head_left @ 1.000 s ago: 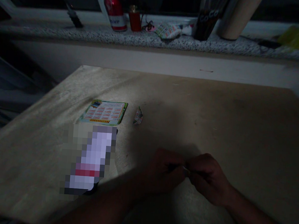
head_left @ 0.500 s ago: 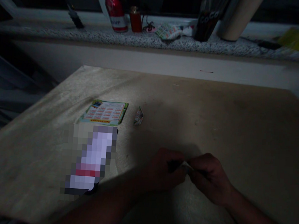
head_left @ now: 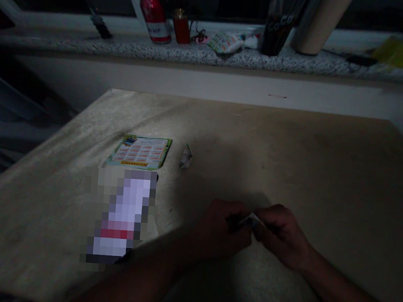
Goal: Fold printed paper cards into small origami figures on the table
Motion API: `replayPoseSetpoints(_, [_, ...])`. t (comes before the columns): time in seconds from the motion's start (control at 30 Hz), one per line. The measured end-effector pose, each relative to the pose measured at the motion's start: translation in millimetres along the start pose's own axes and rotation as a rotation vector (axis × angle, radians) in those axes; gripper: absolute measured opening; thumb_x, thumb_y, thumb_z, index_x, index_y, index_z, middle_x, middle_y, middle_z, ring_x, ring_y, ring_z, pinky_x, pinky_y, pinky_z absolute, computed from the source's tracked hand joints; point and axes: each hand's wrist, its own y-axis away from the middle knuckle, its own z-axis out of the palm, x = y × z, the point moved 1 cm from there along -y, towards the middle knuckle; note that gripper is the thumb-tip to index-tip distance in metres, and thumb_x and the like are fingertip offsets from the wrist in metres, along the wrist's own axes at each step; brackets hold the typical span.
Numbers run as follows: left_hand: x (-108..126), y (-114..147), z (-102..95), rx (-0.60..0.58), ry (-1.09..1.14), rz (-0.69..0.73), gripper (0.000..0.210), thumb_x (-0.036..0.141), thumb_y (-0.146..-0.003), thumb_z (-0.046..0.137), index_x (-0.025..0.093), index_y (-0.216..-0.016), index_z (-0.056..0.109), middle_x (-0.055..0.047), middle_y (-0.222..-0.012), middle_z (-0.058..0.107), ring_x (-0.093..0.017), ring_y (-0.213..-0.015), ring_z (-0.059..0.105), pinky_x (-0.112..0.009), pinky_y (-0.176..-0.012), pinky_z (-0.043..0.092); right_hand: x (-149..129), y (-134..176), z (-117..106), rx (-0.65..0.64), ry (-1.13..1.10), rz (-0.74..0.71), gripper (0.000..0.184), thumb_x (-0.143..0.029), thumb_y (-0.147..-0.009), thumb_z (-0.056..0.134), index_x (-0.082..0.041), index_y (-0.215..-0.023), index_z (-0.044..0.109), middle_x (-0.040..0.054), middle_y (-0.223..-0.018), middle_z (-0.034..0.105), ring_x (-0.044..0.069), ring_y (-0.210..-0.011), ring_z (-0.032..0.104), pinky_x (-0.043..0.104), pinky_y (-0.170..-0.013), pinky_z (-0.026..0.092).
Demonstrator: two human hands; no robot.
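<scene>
Between my hands is a small folded piece of paper (head_left: 252, 219), its pointed top showing between the fingertips. My left hand (head_left: 222, 228) is closed on its left side, thumb and fingers pinching it. My right hand (head_left: 281, 235) pinches the right side in the same way. Most of the paper is hidden by the fingers and dim light. Farther off on the table lies a small folded paper shape (head_left: 186, 157), pointed at the top and printed. Left of it is a stack of printed cards or sheets (head_left: 141, 151) with a green border.
A blurred-out phone-like object (head_left: 124, 214) lies on the table (head_left: 324, 169) near my left forearm. Along the granite windowsill (head_left: 122, 49) stand a red can (head_left: 155, 19), a small red bottle (head_left: 181, 27), a crumpled wrapper (head_left: 224, 42), a dark cup (head_left: 279, 30) and a beige cylinder (head_left: 322, 26).
The folded paper's peak shows a little more between my fingertips. My hands have shifted only slightly and still grip it. The things on the table lie as before.
</scene>
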Motion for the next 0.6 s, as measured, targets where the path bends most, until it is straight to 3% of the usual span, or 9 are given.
replayPoseSetpoints(0.17, [-0.2, -0.6, -2.6, -0.008, 0.081, -0.090, 0.013, 0.025, -0.074, 0.066, 0.013, -0.071, 0.061, 0.004, -0.060, 0.051, -0.008, -0.056, 0.043, -0.020, -0.052, 0.032, -0.4, 1.3, -0.9, 0.043, -0.004, -0.003, 0.028, -0.014, -0.087, 0.053, -0.019, -0.060, 0.045, -0.0072, -0.054, 0.028, 0.006, -0.047, 0.025, 0.021, -0.043, 0.022])
replayPoseSetpoints(0.3, [2.5, 0.5, -4.1, 0.056, 0.102, -0.050, 0.020, 0.029, -0.077, 0.068, 0.014, -0.068, 0.060, 0.004, -0.059, 0.052, -0.008, -0.055, 0.042, -0.020, -0.052, 0.033, -0.9, 1.0, -0.6, 0.039, -0.069, 0.013, 0.030, -0.021, -0.094, 0.050, -0.018, -0.064, 0.053, -0.0066, -0.052, 0.033, 0.007, -0.045, 0.030, 0.021, -0.042, 0.023])
replayPoseSetpoints(0.6, [-0.1, 0.4, -5.3, 0.028, 0.142, -0.076, 0.024, 0.035, -0.078, 0.071, 0.013, -0.071, 0.063, 0.002, -0.062, 0.055, -0.008, -0.056, 0.044, -0.021, -0.054, 0.036, 0.1, 0.3, -1.2, 0.046, -0.057, -0.015, 0.032, -0.020, -0.092, 0.049, -0.019, -0.060, 0.046, -0.0070, -0.052, 0.033, 0.007, -0.045, 0.029, 0.021, -0.042, 0.023])
